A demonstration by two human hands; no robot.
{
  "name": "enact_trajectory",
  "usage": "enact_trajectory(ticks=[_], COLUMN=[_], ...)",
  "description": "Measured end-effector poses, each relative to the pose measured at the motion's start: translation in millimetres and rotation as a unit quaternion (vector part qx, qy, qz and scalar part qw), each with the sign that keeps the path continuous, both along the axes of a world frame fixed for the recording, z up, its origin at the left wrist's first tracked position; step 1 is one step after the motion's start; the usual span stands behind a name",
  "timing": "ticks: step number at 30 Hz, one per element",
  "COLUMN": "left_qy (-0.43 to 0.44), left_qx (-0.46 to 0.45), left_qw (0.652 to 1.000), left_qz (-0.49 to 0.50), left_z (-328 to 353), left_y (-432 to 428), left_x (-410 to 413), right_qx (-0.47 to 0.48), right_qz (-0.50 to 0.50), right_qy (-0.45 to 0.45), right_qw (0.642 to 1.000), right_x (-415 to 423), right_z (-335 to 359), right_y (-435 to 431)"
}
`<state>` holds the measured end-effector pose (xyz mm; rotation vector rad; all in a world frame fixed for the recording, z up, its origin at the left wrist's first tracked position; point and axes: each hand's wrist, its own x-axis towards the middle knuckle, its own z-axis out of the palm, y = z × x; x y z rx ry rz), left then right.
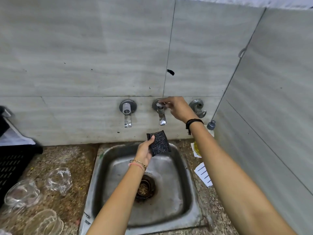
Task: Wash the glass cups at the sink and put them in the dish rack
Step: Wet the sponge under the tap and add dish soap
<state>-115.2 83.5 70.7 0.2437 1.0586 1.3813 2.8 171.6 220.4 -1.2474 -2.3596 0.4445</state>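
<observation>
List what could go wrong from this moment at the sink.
1. The right hand pinches the tap handle; turning it too far could splash water off the scrub pad onto the papers beside the sink.
2. The left hand holds the pad by one edge; a stronger stream might weaken that grip.
3. The glass cups lie crowded on the counter; a reaching arm could knock them together.

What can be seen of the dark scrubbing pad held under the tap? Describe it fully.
The scrubbing pad is a dark, rectangular piece, speckled with glitter-like flecks, looking coarse and flexible. It is held upright and bent above the sink, under the spout of the tap, where a thin trickle seems to reach its top edge. The left hand grips its left side, thumb across the front.
</observation>
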Motion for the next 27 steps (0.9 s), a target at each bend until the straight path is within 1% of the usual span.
enact_trajectory(ticks=[8,12,19,27], left_qy=[-0.012,-0.028,-0.012,-0.019], left_qx=[-0.024,-0.022,-0.039,-0.043], left_qw=[1.0,0.999,0.999,0.999], left_qz=[0.0,0.005,0.013,0.025], left_z=[-7,-10,-13,-19], left_y=[4,3,-3,-7], left_x=[-6,-7,-12,-20], right_qx=[-0.018,-0.022,-0.017,-0.021], right_qz=[0.002,0.007,0.003,0.003], right_qy=[0.048,0.055,0.063,0.07], right_qw=[0.999,0.998,0.998,0.997], right_x=[1,1,1,2], right_z=[-9,-9,-12,-14], right_y=[4,5,7,8])
